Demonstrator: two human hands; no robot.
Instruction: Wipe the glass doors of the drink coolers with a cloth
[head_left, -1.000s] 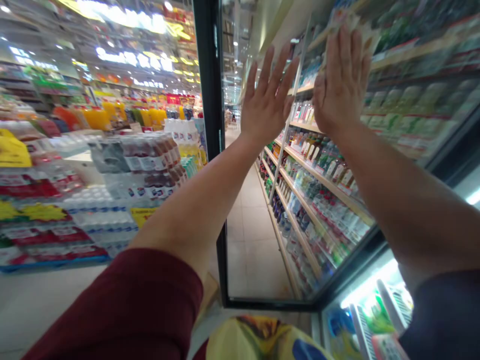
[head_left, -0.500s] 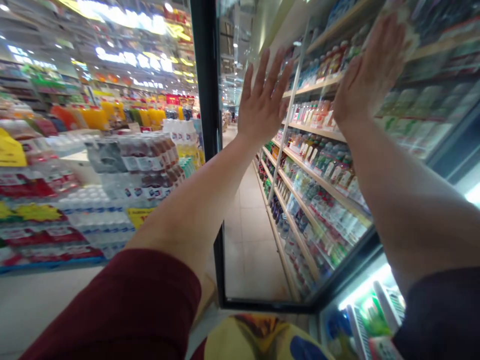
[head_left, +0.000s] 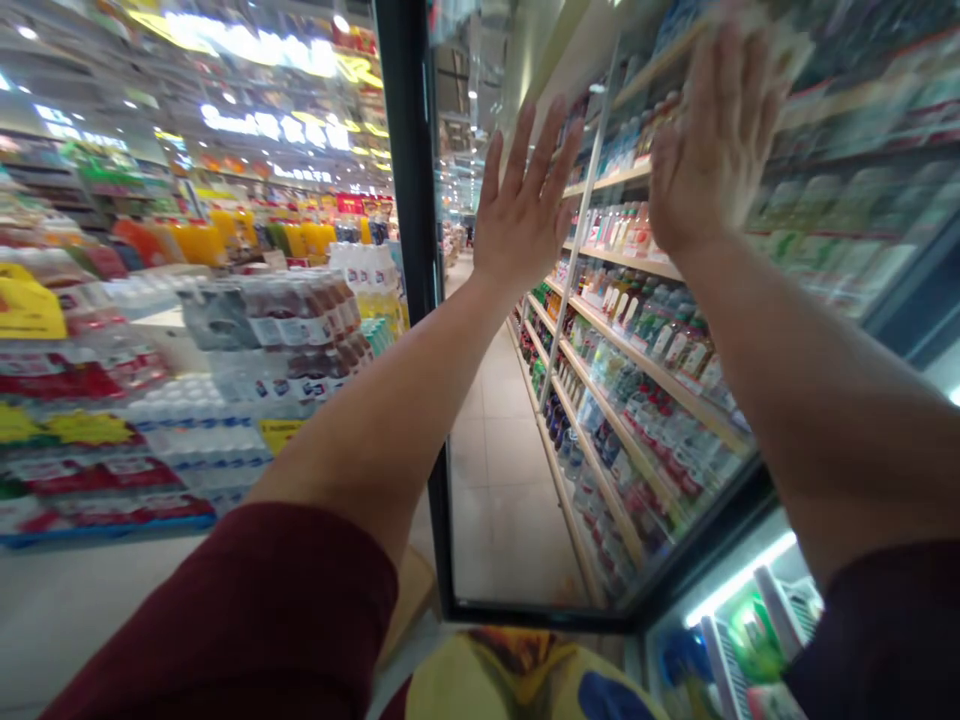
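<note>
– Shop floor (head_left: 75, 590), pale, left of the glass door (head_left: 517, 540). Door edges?
– Black frame (head_left: 409, 150) down the left side and along the bottom; door stands out from a lit cooler (head_left: 739, 582), lower right.
– Writing?
– Overhead sign (head_left: 277, 127) glowing, too blurred to read; yellow tags (head_left: 30, 305) likewise.
– Containers?
– Bottle packs (head_left: 300, 310) stacked left, brownish drink in some; green package (head_left: 752, 630) inside cooler.
– Hands?
– Left hand (head_left: 523, 215) flat at the pane, fingers straight, spread. Right hand (head_left: 712, 170) higher, fingers extended over a pale, blurred cloth (head_left: 795, 55) against the same glass.
</note>
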